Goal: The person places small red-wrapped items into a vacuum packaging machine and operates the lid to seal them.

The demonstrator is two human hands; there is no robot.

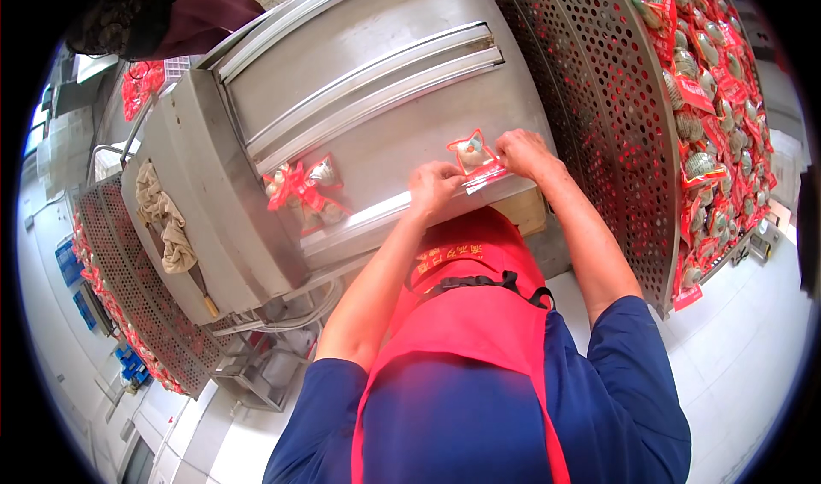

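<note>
A red-edged clear pouch point(471, 152) with a pale filling lies at the near edge of a grey steel work surface point(402, 146). On its left my left hand point(434, 184) has its fingers closed in a pinch at the pouch's near corner. My right hand point(524, 153) is closed at the pouch's right edge, its fingertips partly hidden. Farther left, several similar red and clear pouches point(308, 185) lie bunched together on the steel, near the bar along the front edge.
Two long metal bars point(368, 86) cross the steel surface. A tan cloth point(162, 219) hangs on the steel housing at left. At right stands a tall perforated metal bin point(590, 82) beside heaped red pouches point(714, 133). Another perforated bin point(141, 270) stands lower left. A person's dark clothing point(197, 18) shows upper left.
</note>
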